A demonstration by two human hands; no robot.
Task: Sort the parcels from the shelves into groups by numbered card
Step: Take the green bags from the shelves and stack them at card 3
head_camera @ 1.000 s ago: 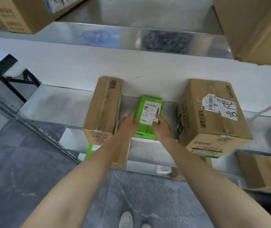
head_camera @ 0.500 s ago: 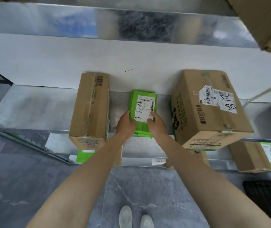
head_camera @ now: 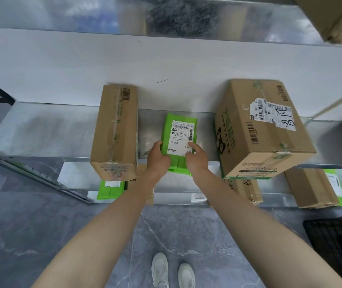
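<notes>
Both arms stretch forward to centre frame. The left hand (head_camera: 158,157) and right hand (head_camera: 197,160) grasp the near end of the green parcel (head_camera: 181,132), fingers curled round its edges. It lies on the shelf (head_camera: 41,129) with a gap on each side, between the narrow box (head_camera: 115,132) and the large box (head_camera: 263,129).

A parcel storeroom: metal shelving (head_camera: 41,129) carries a barcode-labelled cardboard box (head_camera: 265,129) at 3 o'clock and a green courier bag (head_camera: 111,190) at 8; a black crate (head_camera: 336,242) sits at 4.

Middle shelf: two cardboard boxes, one narrow box (head_camera: 114,132) and one big box (head_camera: 263,129), plus one green mailer bag (head_camera: 177,163). Lower shelf: two green bags (head_camera: 110,191) (head_camera: 337,183), at least two brown boxes (head_camera: 244,190) (head_camera: 311,188). One black crate (head_camera: 336,242).
</notes>
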